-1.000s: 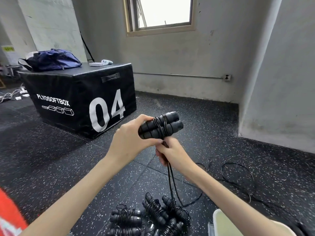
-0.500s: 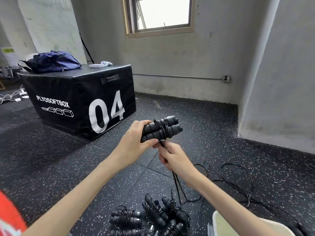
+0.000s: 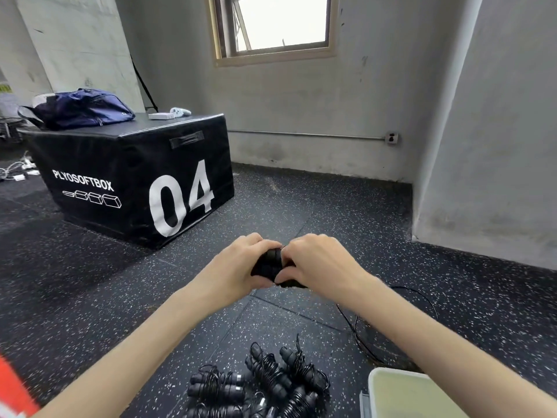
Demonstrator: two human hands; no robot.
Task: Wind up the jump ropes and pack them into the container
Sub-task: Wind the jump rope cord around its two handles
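Both my hands are on one jump rope point(image 3: 269, 264) out in front of me, its two black handles pressed side by side. My left hand point(image 3: 241, 260) curls round the near ends of the handles, my right hand point(image 3: 316, 260) wraps over the far ends from the other side, thumb tucked underneath. So each grip is clamped on the handles, knuckles nearly touching, and only a short black stretch shows between them. How much cord is wound on I cannot tell; my fingers cover it.

Below my right wrist a loose black cord point(image 3: 361, 336) trails in loops across the speckled rubber floor point(image 3: 90, 282). Whether it runs up into my grip is hidden by my forearm.

Straight beneath my grip, close to my body, lies a pile of wound ropes point(image 3: 265, 384), each cord wrapped round its pair of handles. Just right of that pile, under my right forearm, sits the pale container point(image 3: 401, 393); only its corner shows, and no rope is visible in that part.

Beyond my left hand stands a black plyo box point(image 3: 135, 176) marked 04, with a blue bag point(image 3: 81, 108) on top.
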